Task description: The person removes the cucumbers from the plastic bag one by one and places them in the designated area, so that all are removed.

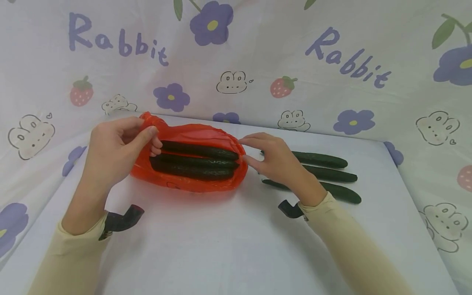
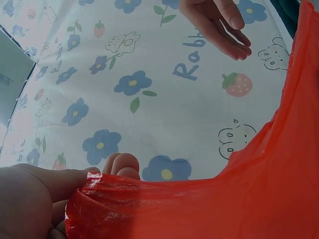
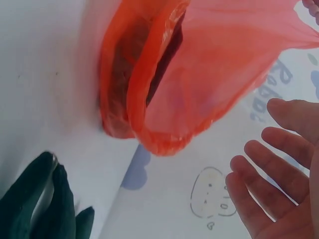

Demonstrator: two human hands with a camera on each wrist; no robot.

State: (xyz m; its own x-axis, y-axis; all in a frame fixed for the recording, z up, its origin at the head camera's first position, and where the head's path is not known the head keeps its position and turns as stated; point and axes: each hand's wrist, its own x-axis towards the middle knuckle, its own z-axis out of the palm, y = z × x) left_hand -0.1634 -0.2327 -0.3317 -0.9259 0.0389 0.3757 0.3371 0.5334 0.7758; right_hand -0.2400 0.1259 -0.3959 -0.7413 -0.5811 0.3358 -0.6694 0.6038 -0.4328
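A red plastic bag point(image 1: 206, 133) lies on the white table with its mouth spread open, and three dark green cucumbers point(image 1: 199, 150) rest side by side inside it. My left hand point(image 1: 116, 151) pinches the gathered left end of the bag between thumb and fingers; the left wrist view shows the red film point(image 2: 189, 209) stretched away from that grip. Beside the bag's right end is my right hand point(image 1: 278, 159), its fingers extended and spread. In the right wrist view this hand point(image 3: 284, 184) holds nothing, and a gap separates it from the bag's rim point(image 3: 164, 144).
Three more cucumbers point(image 1: 326, 159) lie roughly parallel on the table point(image 1: 228, 246) to the right, partly behind my right hand and wrist. A printed cloth point(image 1: 258, 49) with rabbits, flowers and strawberries hangs behind the table. Dark curved pieces point(image 1: 127, 217) stick out from both cuffs.
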